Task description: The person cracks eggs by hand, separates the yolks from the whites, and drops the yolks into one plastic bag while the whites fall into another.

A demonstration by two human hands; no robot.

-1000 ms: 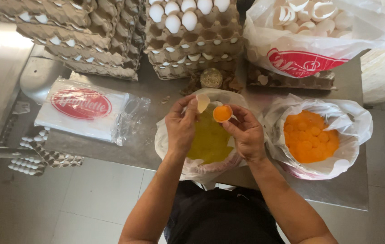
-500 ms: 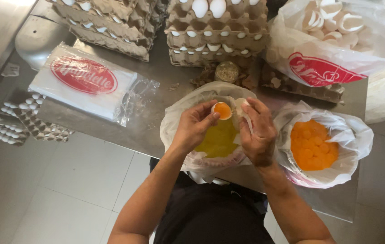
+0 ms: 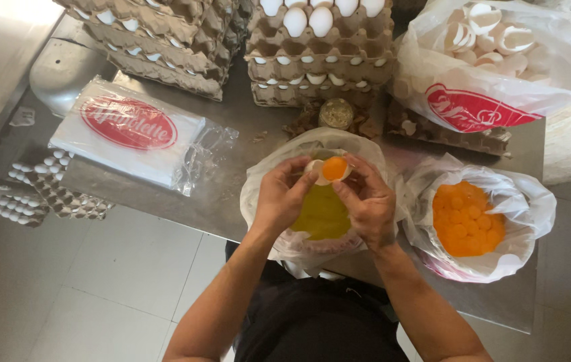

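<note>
- Round orange yolk (image 3: 334,167) now sits in one white half eggshell (image 3: 323,173), pinched jointly by left hand (image 3: 285,194) and right hand (image 3: 366,201).
- A second ago the shell halves were apart; both hands have since closed together.
- Yolk hangs directly above the clear plastic bag of yellowish egg white (image 3: 322,214); separation judged nearly complete.

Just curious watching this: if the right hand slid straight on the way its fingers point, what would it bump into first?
Probably the left hand: the right hand points left across the eggshell half they share.

Glossy plastic bag (image 3: 500,194); matt pulp-paper egg trays (image 3: 319,67); dull metal table (image 3: 232,194).
</note>
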